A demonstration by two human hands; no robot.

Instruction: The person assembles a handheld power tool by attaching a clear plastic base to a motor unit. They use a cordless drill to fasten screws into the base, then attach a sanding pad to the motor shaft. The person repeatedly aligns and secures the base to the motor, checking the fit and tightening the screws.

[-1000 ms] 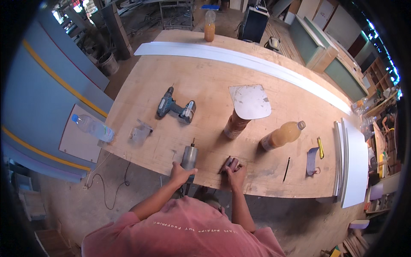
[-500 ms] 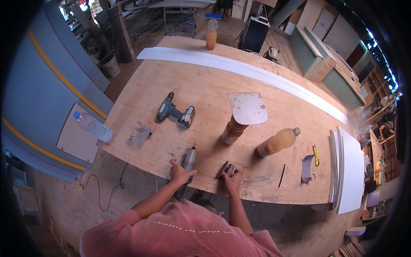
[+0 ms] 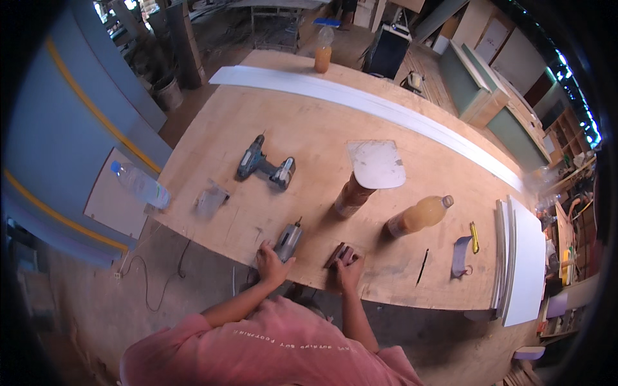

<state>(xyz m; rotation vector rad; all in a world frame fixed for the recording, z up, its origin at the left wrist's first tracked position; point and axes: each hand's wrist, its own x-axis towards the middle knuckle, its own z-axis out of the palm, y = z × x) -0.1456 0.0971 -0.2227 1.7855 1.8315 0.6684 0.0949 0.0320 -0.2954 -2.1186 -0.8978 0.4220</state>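
Where hands point(image 3: 273, 267) rest: plywood workbench point(image 3: 309, 128), workshop.

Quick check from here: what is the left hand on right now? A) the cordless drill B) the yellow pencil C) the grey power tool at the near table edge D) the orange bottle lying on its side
C: the left hand rests on the grey power tool at the table's near edge; the cordless drill lies apart, farther up the table.

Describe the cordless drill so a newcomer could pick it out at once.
Start at the big plywood worktable and look left of its middle, well beyond the person's left hand. The cordless drill lies there on its side, alone. Its teal-and-black body and pistol shape set it apart from the grey power tool under that hand.
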